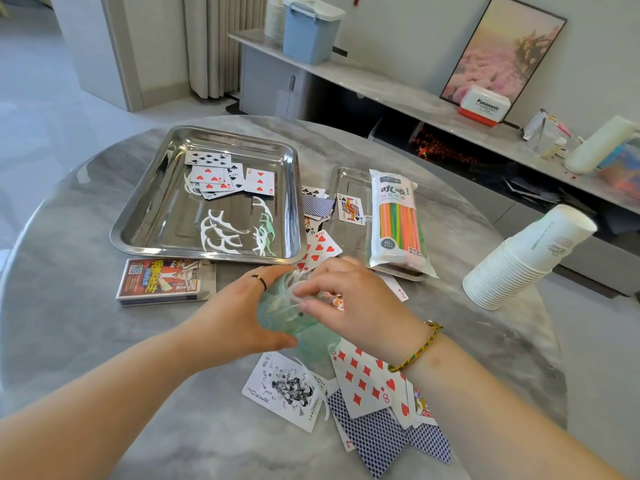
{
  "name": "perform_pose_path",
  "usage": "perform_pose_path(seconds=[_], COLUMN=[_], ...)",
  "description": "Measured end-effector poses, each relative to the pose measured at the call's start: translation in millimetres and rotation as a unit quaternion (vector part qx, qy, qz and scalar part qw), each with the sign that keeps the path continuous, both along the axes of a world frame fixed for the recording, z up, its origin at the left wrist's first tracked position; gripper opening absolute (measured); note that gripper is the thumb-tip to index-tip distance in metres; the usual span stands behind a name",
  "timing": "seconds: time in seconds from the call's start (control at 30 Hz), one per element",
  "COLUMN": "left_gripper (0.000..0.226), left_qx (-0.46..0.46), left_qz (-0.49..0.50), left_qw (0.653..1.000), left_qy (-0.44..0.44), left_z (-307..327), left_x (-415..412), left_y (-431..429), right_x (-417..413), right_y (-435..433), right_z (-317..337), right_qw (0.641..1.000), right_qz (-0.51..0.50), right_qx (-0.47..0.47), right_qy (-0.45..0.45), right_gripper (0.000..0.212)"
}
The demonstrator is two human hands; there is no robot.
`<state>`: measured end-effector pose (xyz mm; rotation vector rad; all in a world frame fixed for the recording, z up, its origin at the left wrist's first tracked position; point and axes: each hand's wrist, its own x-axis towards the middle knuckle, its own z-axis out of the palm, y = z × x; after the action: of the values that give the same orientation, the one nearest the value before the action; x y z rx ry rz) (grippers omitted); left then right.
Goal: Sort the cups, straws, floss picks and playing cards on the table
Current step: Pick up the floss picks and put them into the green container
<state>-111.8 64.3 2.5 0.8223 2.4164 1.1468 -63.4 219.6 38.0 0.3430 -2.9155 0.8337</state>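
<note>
Over scattered cards: left hand grips green bag, right hand pinches its top.

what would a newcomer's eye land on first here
Both hands meet mid-frame: the left hand grips a translucent green pouch and the right hand pinches its mouth. Behind them a steel tray holds cards and white floss picks; a tilted stack of paper cups sits far right.

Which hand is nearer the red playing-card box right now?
Left. The left hand grips the translucent green pouch close beside the right end of the red playing-card box. The right hand is farther right, on the pouch's other side.
</note>
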Motion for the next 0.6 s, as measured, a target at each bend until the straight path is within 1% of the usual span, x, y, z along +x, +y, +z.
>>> perform_pose_path(seconds=[0.1,0.2,0.27,0.33,0.4,0.5,0.6], left_gripper=[0.087,0.09,0.091,0.091,0.09,0.091,0.092], left_qx=[-0.012,-0.04,-0.058,-0.066,-0.071,-0.079,-0.084], left_qz=[0.012,0.022,0.028,0.031,0.029,0.02,0.022], left_qw=[1.0,0.999,0.998,0.997,0.997,0.996,0.996], left_qy=[0.006,0.015,0.017,0.018,0.019,0.022,0.017], left_z=[-1,-2,-3,-5,-6,-8,-9], left_x=[-3,-5,-7,-10,-10,-10,-11], left_y=[-1,-2,-1,-1,-1,-1,0], right_x=[3,6,4,3,2,-2,-8], right_y=[7,26,47,70,87,96,93], right_z=[-4,-9,-16,-30,-42,-55,-60], right_qw=[0.997,0.989,0.979,0.961,0.941,0.918,0.906], right_qz=[-0.045,-0.126,-0.2,-0.27,-0.318,-0.35,-0.353], right_qx=[-0.047,-0.065,-0.033,0.008,0.032,0.029,0.07], right_qy=[0.041,0.051,0.003,-0.064,-0.114,-0.184,-0.221], right_gripper=[0.023,0.012,0.012,0.015,0.018,0.022,0.03])
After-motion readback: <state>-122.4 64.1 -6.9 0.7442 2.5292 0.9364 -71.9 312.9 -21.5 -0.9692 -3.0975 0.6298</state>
